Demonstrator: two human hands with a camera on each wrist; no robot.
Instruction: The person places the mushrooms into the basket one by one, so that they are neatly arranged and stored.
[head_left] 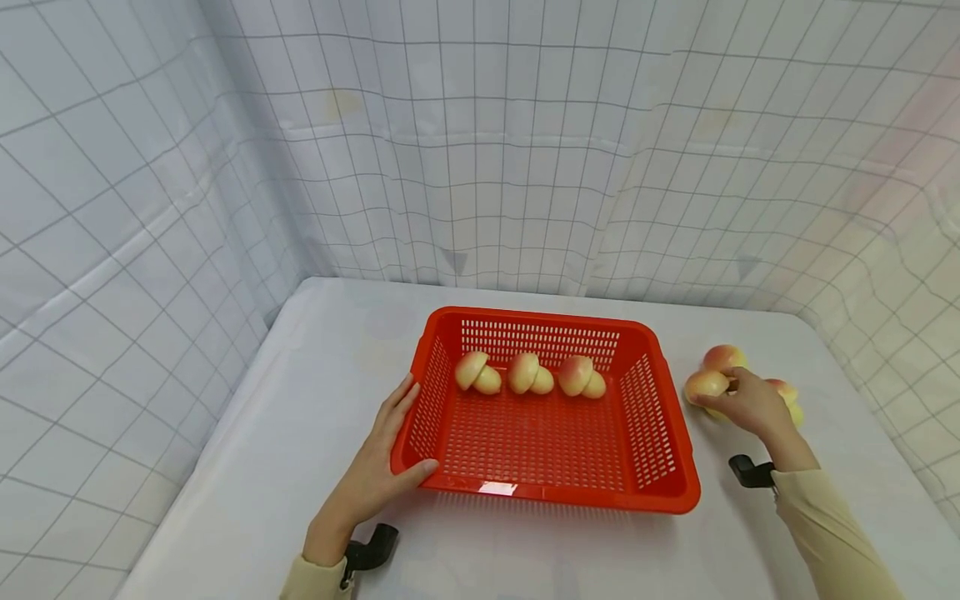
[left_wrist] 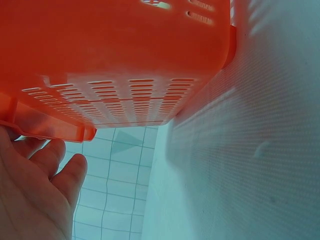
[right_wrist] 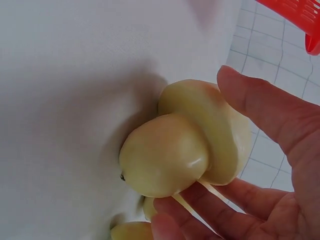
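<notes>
A red plastic basket (head_left: 536, 492) stands on the white table, with three toy mushrooms in a row along its back half, among them a left one (head_left: 472, 370) and a right one (head_left: 576, 375). My left hand (head_left: 375, 467) rests at its front left corner, fingers along the left rim and thumb on the front rim. To the right of the basket, my right hand (head_left: 757, 408) holds a toy mushroom (right_wrist: 165, 155) with a pinkish-yellow cap between thumb and fingers. Another mushroom cap (head_left: 723, 357) lies just behind it, and one more mushroom (head_left: 783, 390) is partly hidden behind that hand.
White grid-patterned curtains (head_left: 525, 150) enclose the table at the back and sides. The white tabletop (head_left: 315, 367) extends to the left of the basket. A black wrist mount (head_left: 372, 547) sits on the left wrist, another black mount (head_left: 750, 472) on the right.
</notes>
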